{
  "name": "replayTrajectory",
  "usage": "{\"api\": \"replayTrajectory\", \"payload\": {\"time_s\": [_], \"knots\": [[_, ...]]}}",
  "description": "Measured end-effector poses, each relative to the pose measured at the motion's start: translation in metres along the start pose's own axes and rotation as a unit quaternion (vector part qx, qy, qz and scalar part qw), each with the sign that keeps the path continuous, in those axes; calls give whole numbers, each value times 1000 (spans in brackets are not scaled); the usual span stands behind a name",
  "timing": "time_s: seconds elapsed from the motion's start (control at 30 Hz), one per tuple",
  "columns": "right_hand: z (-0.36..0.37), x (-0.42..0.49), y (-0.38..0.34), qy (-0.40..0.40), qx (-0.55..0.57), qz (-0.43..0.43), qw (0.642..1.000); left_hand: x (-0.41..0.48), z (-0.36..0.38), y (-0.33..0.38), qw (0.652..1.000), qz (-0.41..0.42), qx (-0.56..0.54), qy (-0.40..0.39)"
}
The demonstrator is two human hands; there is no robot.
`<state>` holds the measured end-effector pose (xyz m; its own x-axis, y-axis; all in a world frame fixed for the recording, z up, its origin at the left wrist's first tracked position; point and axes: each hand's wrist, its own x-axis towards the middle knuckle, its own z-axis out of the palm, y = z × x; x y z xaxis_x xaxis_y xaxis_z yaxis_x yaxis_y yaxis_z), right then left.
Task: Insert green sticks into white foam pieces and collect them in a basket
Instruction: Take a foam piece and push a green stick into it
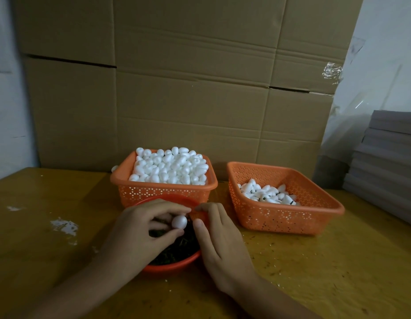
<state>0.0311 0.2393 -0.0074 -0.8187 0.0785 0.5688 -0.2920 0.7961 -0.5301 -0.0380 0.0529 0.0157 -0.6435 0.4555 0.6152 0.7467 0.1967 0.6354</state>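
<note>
My left hand (140, 229) pinches a white foam piece (179, 221) between thumb and fingers, over a round red bowl (174, 265) filled with dark green sticks (176, 252). My right hand (219, 240) hovers at the bowl's right side, its thumb and forefinger close to the foam piece; whether they hold a stick is hidden. An orange basket (163, 192) heaped with plain foam pieces (171, 166) stands behind the bowl. A second orange basket (282, 217) at the right holds several foam pieces with sticks in them (266, 194).
The work sits on a yellow wooden table (314, 261) with white scuffs at the left and small debris at the right. Cardboard boxes (188, 88) form a wall behind the baskets. A stack of grey boards (388, 162) rises at the far right.
</note>
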Motion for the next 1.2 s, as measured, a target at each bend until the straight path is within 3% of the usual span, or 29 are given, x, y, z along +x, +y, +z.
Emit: {"api": "replayTrajectory", "payload": {"time_s": [0.43,1.2], "knots": [[0,-1,0,-4,-3,4,1000,0,0,3,997,-48,-65,14],[1,-1,1,0,-11,-5,1000,1,1,-4,998,-33,-44,9]]}}
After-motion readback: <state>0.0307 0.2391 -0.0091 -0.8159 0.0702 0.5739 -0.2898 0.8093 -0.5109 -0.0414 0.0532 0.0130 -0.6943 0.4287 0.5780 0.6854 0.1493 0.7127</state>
